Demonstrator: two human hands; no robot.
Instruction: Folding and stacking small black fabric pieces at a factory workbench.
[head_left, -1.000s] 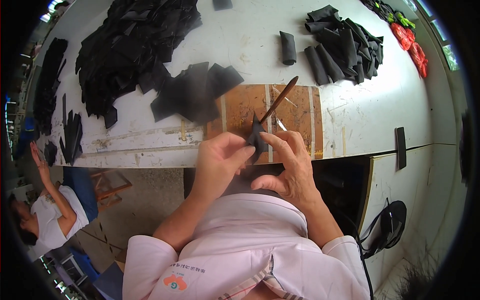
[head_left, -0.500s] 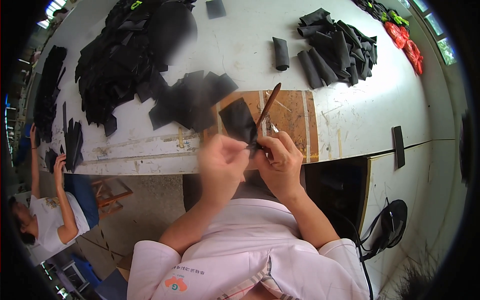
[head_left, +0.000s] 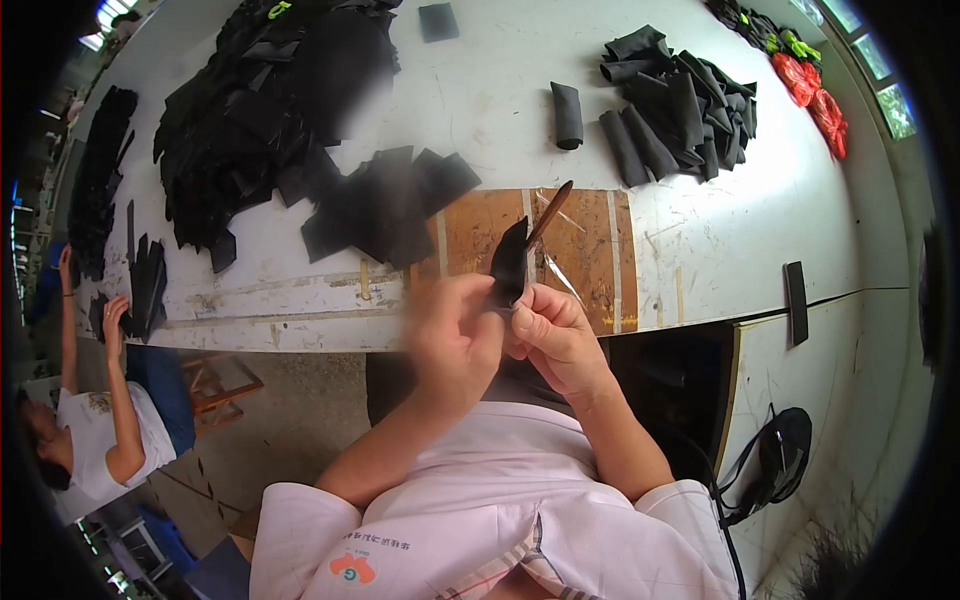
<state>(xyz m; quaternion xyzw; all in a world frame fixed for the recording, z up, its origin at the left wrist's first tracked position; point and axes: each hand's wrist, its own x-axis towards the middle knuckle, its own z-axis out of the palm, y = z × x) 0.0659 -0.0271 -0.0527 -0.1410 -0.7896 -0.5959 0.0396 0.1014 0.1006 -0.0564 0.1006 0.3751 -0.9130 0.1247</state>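
Observation:
A small dark black piece of sheet material (head_left: 511, 262) stands up, folded or curled, between my hands just over the table's near edge. My left hand (head_left: 452, 335) is closed at its left side, smeared by motion, with its fingertips partly hidden. From the right, my right hand (head_left: 555, 328) pinches the lower end of the piece between thumb and fingers. A slim brown stick (head_left: 550, 214) slants up from behind the piece; its lower end is hidden, so I cannot tell whether a hand holds it. Beneath lies a worn brown board (head_left: 590, 235).
Loose flat black pieces (head_left: 370, 205) lie left of the board, by a large black heap (head_left: 235, 140). Rolled black pieces (head_left: 690, 105) are piled at the far right, with one separate roll (head_left: 567, 115). At far left, a co-worker's hand (head_left: 115, 318) touches black strips (head_left: 150, 290).
The black piece has gone from spread flat to narrow and upright between my hands. The brown stick has shifted slightly right and down. My right hand has turned, its thumb now on the piece.

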